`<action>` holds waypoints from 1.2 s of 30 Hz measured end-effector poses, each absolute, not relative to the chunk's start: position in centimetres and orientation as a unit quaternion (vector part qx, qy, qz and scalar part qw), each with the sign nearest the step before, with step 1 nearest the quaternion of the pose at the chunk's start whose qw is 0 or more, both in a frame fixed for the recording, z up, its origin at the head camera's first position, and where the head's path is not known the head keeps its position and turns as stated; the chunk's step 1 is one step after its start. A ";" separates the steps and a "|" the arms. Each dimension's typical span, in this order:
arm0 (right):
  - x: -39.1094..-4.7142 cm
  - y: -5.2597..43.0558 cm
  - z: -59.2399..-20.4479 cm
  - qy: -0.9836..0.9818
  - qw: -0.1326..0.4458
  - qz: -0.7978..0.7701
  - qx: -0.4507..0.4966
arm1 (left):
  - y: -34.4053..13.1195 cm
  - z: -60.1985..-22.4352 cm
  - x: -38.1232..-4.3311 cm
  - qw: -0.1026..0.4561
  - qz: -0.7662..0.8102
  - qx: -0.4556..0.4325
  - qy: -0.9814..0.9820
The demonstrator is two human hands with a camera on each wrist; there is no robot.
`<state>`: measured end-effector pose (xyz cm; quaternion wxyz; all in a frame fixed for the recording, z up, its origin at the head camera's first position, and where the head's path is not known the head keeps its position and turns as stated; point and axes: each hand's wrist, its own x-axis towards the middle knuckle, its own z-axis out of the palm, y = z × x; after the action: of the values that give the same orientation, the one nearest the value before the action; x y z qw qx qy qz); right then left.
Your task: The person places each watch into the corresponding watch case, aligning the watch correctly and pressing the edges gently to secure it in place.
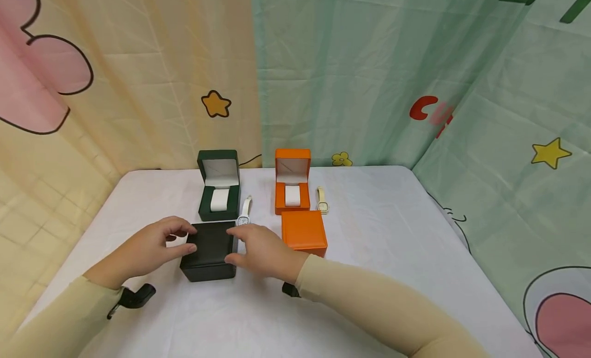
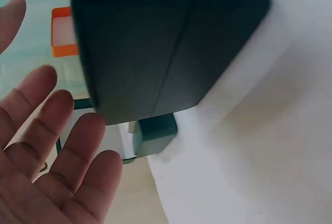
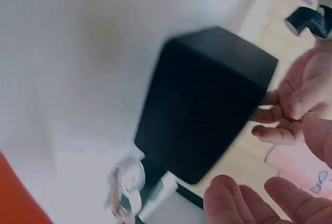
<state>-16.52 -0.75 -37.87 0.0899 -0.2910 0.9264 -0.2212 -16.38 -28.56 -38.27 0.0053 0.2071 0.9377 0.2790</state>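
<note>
A closed black watch box [image 1: 211,250] stands on the white-covered table between the two hands. My left hand [image 1: 154,246] is at its left edge, thumb and fingers spread apart over the lid's side; in the left wrist view the fingers [image 2: 83,149] are loosely straight beside the dark box wall. From the other side, my right hand [image 1: 264,251] reaches the lid's right edge with thumb and forefinger parted. Neither hand curls round the box. Just beyond it lies a white-strapped watch [image 1: 243,217], beside an opened green watch box [image 1: 219,200] with a white cushion.
An opened orange watch box [image 1: 293,196] with a white cushion stands at the back. In front of it sits a closed orange box [image 1: 303,231], close by the right wrist. A pale-strapped watch [image 1: 322,201] lies to their right. Printed curtains [image 1: 369,81] enclose the table.
</note>
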 end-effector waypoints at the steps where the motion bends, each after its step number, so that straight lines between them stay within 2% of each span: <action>1: -16.7 -0.6 -37.2 0.926 0.089 -0.227 -0.287 | -28.5 -38.0 -16.7 0.006 0.285 0.202 0.937; 11: -22.4 1.3 -32.9 0.944 0.078 -0.221 -0.232 | -27.8 -35.7 -22.4 0.045 0.241 0.162 0.956; 22: -28.5 0.2 -34.3 0.951 0.128 -0.074 -0.272 | -26.3 -35.5 -28.7 0.128 0.160 0.127 0.970; 30: -30.0 -0.9 -35.3 0.938 0.201 -0.048 -0.279 | -26.3 -36.3 -30.7 0.168 0.127 0.124 0.970; 36: -30.3 -1.9 -36.0 0.927 0.195 0.005 -0.321 | -26.3 -37.0 -31.4 0.180 0.108 0.127 0.970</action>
<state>-30.27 -1.89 -36.02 0.1946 -0.3207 0.9270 0.0050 -31.38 -26.33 -36.97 0.1795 0.1267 0.9696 0.1076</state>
